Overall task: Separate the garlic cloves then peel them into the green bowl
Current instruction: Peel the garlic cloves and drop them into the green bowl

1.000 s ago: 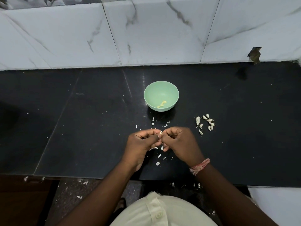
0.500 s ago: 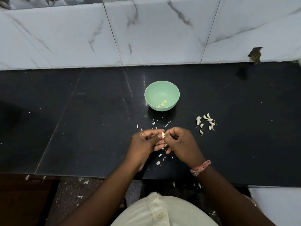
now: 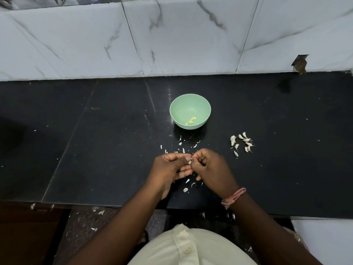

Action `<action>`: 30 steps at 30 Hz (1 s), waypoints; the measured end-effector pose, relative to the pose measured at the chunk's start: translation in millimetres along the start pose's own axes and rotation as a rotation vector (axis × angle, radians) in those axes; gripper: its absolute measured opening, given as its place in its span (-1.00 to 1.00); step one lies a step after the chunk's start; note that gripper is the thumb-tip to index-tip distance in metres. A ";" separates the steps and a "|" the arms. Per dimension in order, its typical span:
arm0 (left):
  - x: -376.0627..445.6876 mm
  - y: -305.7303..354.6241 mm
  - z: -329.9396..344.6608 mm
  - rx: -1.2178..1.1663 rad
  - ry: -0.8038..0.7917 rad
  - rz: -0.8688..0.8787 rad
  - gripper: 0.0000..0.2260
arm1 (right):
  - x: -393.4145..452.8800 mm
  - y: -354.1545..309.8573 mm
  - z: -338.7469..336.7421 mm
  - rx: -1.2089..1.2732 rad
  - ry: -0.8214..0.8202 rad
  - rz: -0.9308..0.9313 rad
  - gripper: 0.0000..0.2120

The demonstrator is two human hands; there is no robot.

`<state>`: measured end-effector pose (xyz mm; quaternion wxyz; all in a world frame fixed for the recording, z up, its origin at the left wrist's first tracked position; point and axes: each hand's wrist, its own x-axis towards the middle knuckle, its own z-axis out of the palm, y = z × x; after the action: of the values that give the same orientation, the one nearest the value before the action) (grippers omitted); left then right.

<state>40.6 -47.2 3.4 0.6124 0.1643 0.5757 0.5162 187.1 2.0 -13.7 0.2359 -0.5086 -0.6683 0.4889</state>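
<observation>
**Black stone, white marble at a kitchen worktop**

A polished black surface [image 3: 80,142] runs the full width of the view, a faint seam crossing it at an angle on the left and soft glare streaking its middle. Behind it rises a wall of white marble-look tiles [image 3: 183,37] with grey veining, laid in large slabs with thin dark joints. One tile at the far right shows a chipped, brownish gap [image 3: 299,63] at its lower edge. Below the front edge lies a speckled grey floor [image 3: 84,224], with dark wood [image 3: 24,236] at lower left and a white panel [image 3: 322,238] at lower right.
</observation>
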 end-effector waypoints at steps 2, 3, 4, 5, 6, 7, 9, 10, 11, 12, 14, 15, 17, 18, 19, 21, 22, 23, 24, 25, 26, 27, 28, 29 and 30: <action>-1.0 0.6 -0.3 -0.042 -0.015 -0.015 -0.86 | -0.1 -2.2 -0.7 0.036 0.043 0.024 -0.94; -1.6 0.9 -0.3 -0.058 -0.021 -0.025 -0.87 | -0.2 -2.9 -0.9 0.059 0.065 0.041 -0.95; -2.0 0.9 -0.7 -0.070 -0.026 -0.035 -0.87 | 0.0 -3.2 -0.7 0.083 0.082 0.057 -0.95; -2.3 0.9 -1.1 -0.084 -0.031 -0.044 -0.87 | 0.2 -2.7 -0.5 0.096 0.095 0.067 -0.96; -2.5 0.7 -1.4 -0.100 -0.036 -0.053 -0.87 | 0.2 -1.8 0.0 0.103 0.105 0.071 -0.96; -2.5 0.3 -1.8 -0.115 -0.037 -0.061 -0.87 | 0.1 -0.1 0.7 0.104 0.117 0.069 -0.95; -2.0 -0.7 -1.8 -0.143 -0.028 -0.074 -0.87 | 0.8 4.5 1.9 0.102 0.142 0.050 -0.88; -1.9 -1.5 -1.7 -0.158 -0.017 -0.081 -0.88 | 1.5 7.0 2.4 0.088 0.147 0.035 -0.84; -1.7 -2.2 -1.4 -0.176 -0.006 -0.086 -0.88 | 1.7 7.6 2.5 0.066 0.149 0.023 -0.78; -1.4 -3.3 -1.1 -0.193 0.003 -0.089 -0.89 | 1.4 7.3 2.5 0.049 0.155 0.016 -0.73; -0.8 -5.3 -0.5 -0.217 0.018 -0.084 -0.90 | -0.5 4.3 2.2 0.015 0.181 -0.010 -0.68; -0.6 -6.1 -0.1 -0.228 0.027 -0.078 -0.91 | -2.1 2.0 1.8 -0.010 0.205 -0.030 -0.68; 0.0 -7.9 0.2 -0.254 0.049 -0.067 -0.93 | -4.8 -1.3 2.1 -0.044 0.261 -0.073 -0.72; 0.2 -8.5 0.4 -0.266 0.057 -0.062 -0.94 | -5.2 -2.4 2.6 -0.050 0.274 -0.091 -0.76; 0.1 -8.9 0.7 -0.274 0.061 -0.057 -0.94 | -5.0 -2.7 3.3 -0.056 0.273 -0.102 -0.81; -0.1 -9.6 0.9 -0.275 0.065 -0.047 -0.93 | -4.4 -1.6 5.1 -0.057 0.238 -0.131 -0.92; 0.0 -10.0 0.8 -0.271 0.070 -0.041 -0.93 | -4.3 -0.2 6.2 -0.057 0.216 -0.160 -0.95; 0.0 -10.2 0.8 -0.268 0.076 -0.034 -0.93 | -4.4 1.3 7.0 -0.067 0.203 -0.197 -0.93; 0.3 -10.6 0.7 -0.267 0.082 -0.025 -0.93 | -4.3 3.2 7.6 -0.079 0.195 -0.229 -0.91; 0.4 -10.7 0.6 -0.266 0.088 -0.014 -0.93 | -4.3 3.9 7.9 -0.081 0.190 -0.247 -0.89; 0.6 -11.1 0.2 -0.262 0.093 -0.003 -0.93 | -4.2 4.3 8.2 -0.073 0.184 -0.248 -0.88; 0.7 -11.5 -0.1 -0.257 0.096 0.007 -0.92 | -4.2 4.5 8.1 -0.059 0.176 -0.238 -0.87; 0.9 -12.3 -0.5 -0.250 0.098 0.017 -0.92 | -3.9 4.8 8.1 -0.045 0.172 -0.228 -0.87; 0.9 -12.9 -0.7 -0.243 0.099 0.024 -0.91 | -3.7 4.8 8.2 -0.040 0.172 -0.220 -0.87; 1.0 -13.5 -0.6 -0.235 0.099 0.031 -0.91 | -3.6 4.8 8.2 -0.042 0.173 -0.217 -0.88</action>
<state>45.9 -52.2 -8.0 0.5902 0.0745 0.5384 0.5969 183.9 -4.6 -20.8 0.3335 -0.4786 -0.7066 0.4007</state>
